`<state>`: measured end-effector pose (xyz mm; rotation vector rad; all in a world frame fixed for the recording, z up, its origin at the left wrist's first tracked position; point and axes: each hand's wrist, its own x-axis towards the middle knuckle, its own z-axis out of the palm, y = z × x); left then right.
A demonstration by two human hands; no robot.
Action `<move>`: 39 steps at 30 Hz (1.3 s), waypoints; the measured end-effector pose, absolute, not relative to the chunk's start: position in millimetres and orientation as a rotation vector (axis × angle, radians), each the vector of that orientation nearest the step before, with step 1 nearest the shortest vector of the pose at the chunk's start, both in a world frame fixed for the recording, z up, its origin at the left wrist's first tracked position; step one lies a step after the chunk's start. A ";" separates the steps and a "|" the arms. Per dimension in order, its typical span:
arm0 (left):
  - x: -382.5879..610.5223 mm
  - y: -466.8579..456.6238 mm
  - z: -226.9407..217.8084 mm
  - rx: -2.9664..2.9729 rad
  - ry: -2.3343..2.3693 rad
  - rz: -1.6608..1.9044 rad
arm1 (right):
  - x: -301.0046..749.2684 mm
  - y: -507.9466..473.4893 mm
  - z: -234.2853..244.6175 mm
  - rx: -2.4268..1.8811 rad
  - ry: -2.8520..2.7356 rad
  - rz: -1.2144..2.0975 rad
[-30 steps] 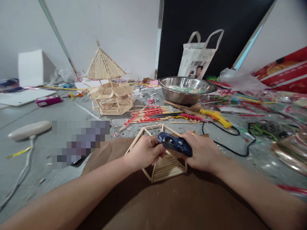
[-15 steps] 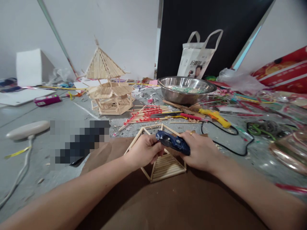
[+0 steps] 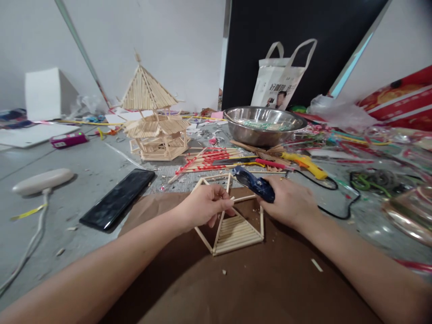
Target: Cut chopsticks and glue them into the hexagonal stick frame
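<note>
My left hand point(image 3: 209, 204) is closed in a pinch on a thin wooden stick point(image 3: 232, 199), whose pale end shows past the fingertips. My right hand point(image 3: 289, 200) is wrapped round dark blue hand cutters point(image 3: 254, 183), their front end pointing left, apart from the stick. Below both hands, a many-sided wooden stick frame point(image 3: 239, 234) lies on brown paper point(image 3: 216, 292). Its near triangular section is filled with parallel sticks; other sections look unfilled. My left hand hides part of the frame. A short offcut point(image 3: 316, 265) rests on the paper to the right.
A stick-built pavilion model point(image 3: 155, 130) stands behind, left of a steel basin point(image 3: 265, 128). Red-marked sticks point(image 3: 212, 157) and a yellow glue gun point(image 3: 305, 164) with a black cord lie beyond the frame. At left are a phone point(image 3: 118, 198) and a white corded device point(image 3: 43, 181).
The blue cutters have moved right and away from my left fingers. A short offcut and a small chip now lie on the brown paper. My left hand keeps its pinch.
</note>
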<state>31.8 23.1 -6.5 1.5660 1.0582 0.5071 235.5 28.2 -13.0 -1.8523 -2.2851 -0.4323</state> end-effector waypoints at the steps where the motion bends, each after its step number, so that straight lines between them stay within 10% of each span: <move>1: 30.9 23.7 -6.4 1.604 1.070 0.476 | 235.4 28.2 -13.5 -1.836 -2.294 -0.442; 39: 38.4 36.0 -23.7 2.121 1.276 0.191 | 233.2 27.2 -20.7 -1.689 -2.416 -0.508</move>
